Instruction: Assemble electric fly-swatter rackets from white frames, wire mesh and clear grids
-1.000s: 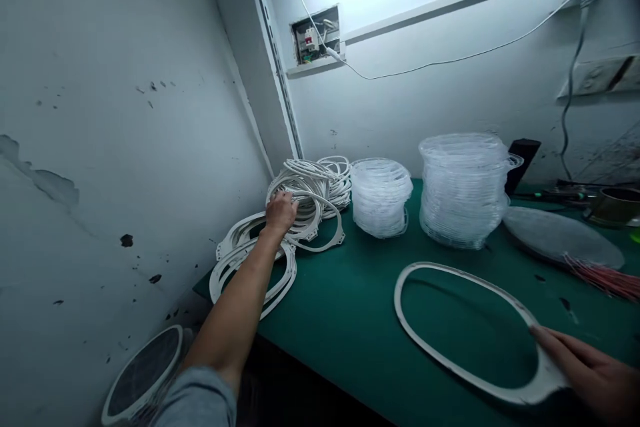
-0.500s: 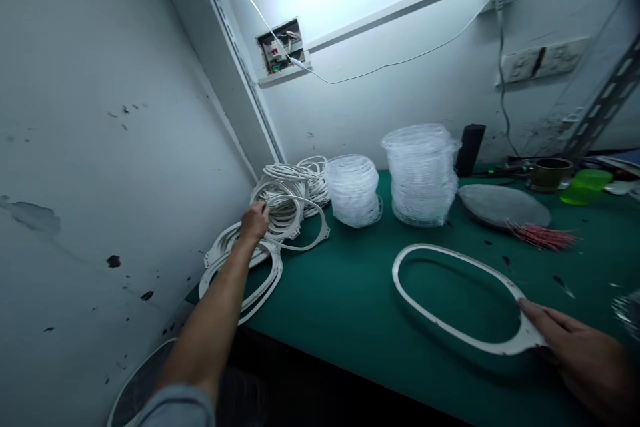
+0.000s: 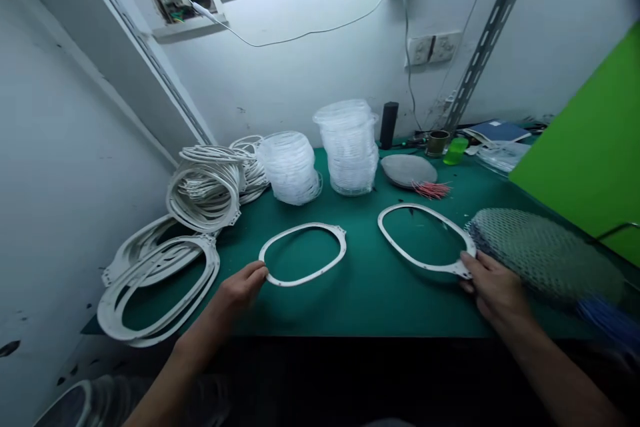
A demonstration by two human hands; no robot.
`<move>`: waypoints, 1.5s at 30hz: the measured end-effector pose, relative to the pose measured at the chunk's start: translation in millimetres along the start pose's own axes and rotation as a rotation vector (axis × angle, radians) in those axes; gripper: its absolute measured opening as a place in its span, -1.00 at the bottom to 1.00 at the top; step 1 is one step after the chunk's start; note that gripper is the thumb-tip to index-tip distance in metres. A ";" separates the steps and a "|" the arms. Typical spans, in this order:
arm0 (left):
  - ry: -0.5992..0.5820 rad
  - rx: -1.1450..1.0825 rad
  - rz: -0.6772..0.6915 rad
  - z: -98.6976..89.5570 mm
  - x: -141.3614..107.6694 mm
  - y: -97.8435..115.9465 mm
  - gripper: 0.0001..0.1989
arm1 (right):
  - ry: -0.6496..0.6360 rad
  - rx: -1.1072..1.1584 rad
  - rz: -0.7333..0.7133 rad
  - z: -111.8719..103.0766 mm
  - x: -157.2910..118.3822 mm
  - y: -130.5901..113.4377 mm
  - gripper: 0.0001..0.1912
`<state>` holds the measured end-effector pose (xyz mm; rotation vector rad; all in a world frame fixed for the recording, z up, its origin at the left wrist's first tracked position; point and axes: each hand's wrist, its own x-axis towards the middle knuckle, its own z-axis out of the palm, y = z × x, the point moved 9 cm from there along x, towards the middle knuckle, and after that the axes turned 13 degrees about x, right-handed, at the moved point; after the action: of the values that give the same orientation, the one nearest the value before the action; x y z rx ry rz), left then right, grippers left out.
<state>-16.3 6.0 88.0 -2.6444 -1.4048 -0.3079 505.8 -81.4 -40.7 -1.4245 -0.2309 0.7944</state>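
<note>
Along the left edge of the green tabletop (image 3: 365,310), white ring frames (image 3: 107,310) are piled. Nearer the front edge, the left oval frame (image 3: 287,284) is pinched at its left end by the left hand (image 3: 245,285); it extends rightward, long axis near-parallel to that edge, drilled tab (image 3: 341,234) pointing right. Across a gap, the right oval frame (image 3: 425,267) extends back and left from the right hand (image 3: 495,283), by which its tab end is clamped; long axis slants toward the front right corner.

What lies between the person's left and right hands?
Head view: a white oval frame in the left hand, another frame in the right hand, and green tabletop between the frames.
</note>
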 end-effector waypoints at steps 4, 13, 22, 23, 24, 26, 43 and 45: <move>0.053 0.122 -0.283 20.4 8.1 -39.9 -0.61 | -0.077 -0.057 -0.055 -2.0 0.8 1.4 -0.40; -0.048 -0.051 -0.099 95.8 158.5 149.0 -0.62 | -0.176 -0.671 -0.272 28.8 -5.4 -17.5 -0.31; -0.006 -0.325 0.331 68.2 73.5 180.4 -0.81 | -0.640 -1.106 -1.079 42.7 -61.3 -16.0 -0.58; 0.021 -0.311 0.301 64.4 64.1 174.3 -0.79 | -0.689 -1.086 -1.099 44.5 -63.8 -13.0 -0.62; 0.046 -0.287 0.256 62.9 57.1 167.8 -0.75 | -0.714 -1.070 -1.107 46.9 -65.2 -11.4 -0.66; 0.073 -0.243 0.164 66.0 48.1 156.1 -0.65 | -0.728 -1.051 -1.105 54.8 -68.3 -10.8 -0.69; 0.216 -0.184 0.203 87.9 37.2 88.2 -0.63 | -0.886 -1.124 -1.100 155.4 -131.3 2.3 -0.82; 0.229 -0.190 0.212 91.7 45.3 85.9 -0.62 | -0.894 -1.144 -1.092 155.9 -128.7 0.6 -0.80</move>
<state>90.5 13.8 8.2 -2.7654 -1.0641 -0.7239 320.1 -37.1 25.6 -1.4896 -2.2088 0.2487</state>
